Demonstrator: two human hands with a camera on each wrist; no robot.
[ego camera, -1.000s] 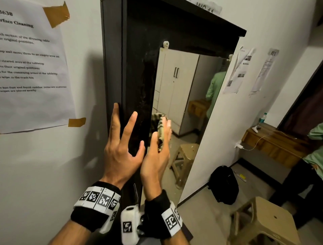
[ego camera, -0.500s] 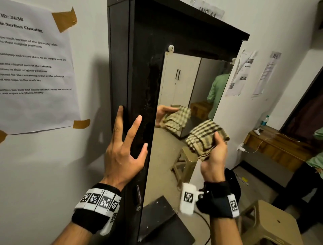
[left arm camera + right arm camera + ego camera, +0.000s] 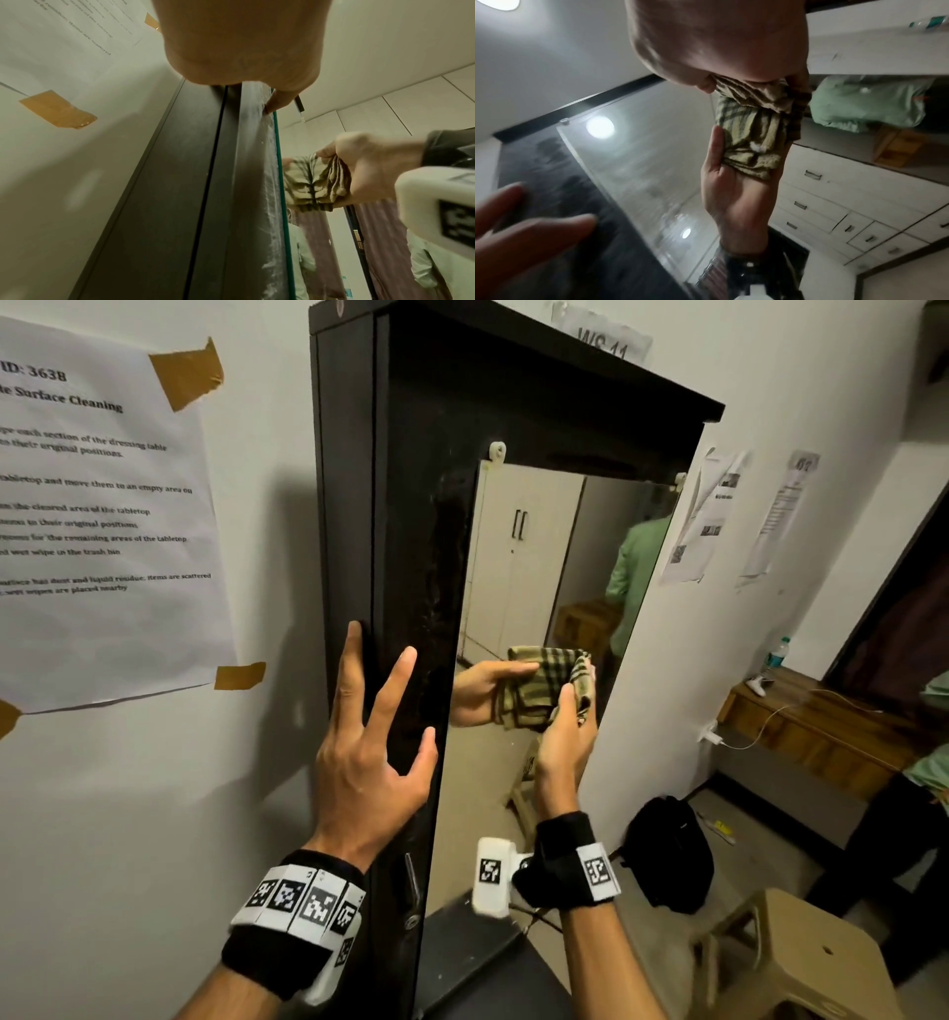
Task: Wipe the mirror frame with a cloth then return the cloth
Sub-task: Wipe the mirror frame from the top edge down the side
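Observation:
The tall black mirror frame (image 3: 411, 531) stands against the wall, with dusty smears on the strip left of the glass (image 3: 518, 557). My left hand (image 3: 385, 706) rests on the frame's left part with its fingers straight and spread; the left wrist view shows the left hand (image 3: 244, 50) with the thumb at the glass edge. My right hand (image 3: 565, 737) grips a bunched checked cloth (image 3: 583, 690) close to the glass, near its right edge. The mirror shows the hand and cloth reflected. The cloth (image 3: 754, 97) is bunched in the right hand's (image 3: 718, 40) fingers.
Taped paper sheets (image 3: 102, 505) hang on the wall left of the frame. A dark tabletop (image 3: 488, 968) lies below the mirror. On the floor to the right are a beige stool (image 3: 821, 968) and a black backpack (image 3: 667, 855). A wooden desk (image 3: 821, 726) and a person (image 3: 929, 762) are further right.
My right hand took the cloth off the frame's strip beside the glass, swung out to the right, and now holds it near the mirror's right edge. The left hand stayed on the frame.

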